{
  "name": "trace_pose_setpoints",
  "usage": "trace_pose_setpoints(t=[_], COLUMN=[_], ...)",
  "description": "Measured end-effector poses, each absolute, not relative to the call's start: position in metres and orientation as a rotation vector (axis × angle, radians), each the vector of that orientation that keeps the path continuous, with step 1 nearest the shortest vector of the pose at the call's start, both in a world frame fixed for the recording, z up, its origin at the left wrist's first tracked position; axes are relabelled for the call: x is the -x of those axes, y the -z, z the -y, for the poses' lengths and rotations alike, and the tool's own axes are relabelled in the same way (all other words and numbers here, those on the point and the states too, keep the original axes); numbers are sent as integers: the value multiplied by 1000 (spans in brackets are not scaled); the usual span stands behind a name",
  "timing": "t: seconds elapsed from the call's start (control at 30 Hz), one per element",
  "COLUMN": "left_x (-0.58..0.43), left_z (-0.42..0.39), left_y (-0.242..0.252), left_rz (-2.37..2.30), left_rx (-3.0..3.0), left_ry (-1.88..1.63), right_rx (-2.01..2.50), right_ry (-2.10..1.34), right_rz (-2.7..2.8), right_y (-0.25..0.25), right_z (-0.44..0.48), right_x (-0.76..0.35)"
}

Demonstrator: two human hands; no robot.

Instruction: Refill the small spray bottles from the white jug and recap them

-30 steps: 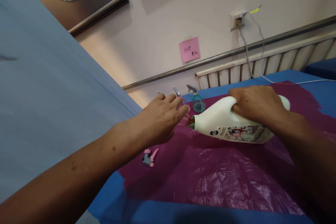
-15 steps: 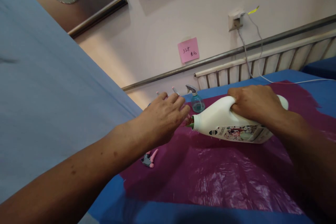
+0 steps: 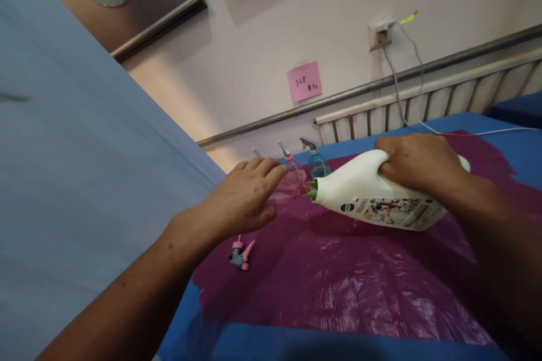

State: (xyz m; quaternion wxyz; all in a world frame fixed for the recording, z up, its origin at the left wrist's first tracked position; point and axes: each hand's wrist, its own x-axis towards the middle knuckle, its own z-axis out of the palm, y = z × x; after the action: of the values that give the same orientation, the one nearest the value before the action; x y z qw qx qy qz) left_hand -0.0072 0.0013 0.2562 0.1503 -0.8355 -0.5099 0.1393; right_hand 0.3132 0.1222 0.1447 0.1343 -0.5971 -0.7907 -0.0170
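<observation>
My right hand is closed round the handle of a large cream-white jug. The jug is tipped on its side with its open mouth and green spout pointing left. Close to the spout is a clear pink bottle, partly covered by my left hand. That hand is held palm down, thumb apart from the fingers, with no firm grip visible. A grey and pink spray head lies on the purple plastic sheet, below my left hand.
Behind stand a teal spray bottle and another pink-collared sprayer. A blue cloth shows under the sheet. A light blue curtain hangs at left. A white cable crosses the back right, near a rail.
My left hand has drawn back to the left, uncovering more of the pink bottle and the sprayer behind. The jug has shifted slightly to the right in my right hand.
</observation>
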Motion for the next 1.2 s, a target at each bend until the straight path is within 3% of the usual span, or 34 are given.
trace_pose_setpoints(t=[0.43,0.8,1.2], left_x=[23,-4,6], left_z=[4,-7,1], left_y=[-181,-94,-68], left_rz=[2106,2482,2608], left_rx=[2622,2267,2262], left_ry=[601,1605,1200], right_rx=[1764,1788,1860], right_ry=[-11,10,-93], right_rz=[2161,2141,2059], right_y=[-134,-133,-136], right_z=[-140,-143,-142], right_x=[-333,-331,-332])
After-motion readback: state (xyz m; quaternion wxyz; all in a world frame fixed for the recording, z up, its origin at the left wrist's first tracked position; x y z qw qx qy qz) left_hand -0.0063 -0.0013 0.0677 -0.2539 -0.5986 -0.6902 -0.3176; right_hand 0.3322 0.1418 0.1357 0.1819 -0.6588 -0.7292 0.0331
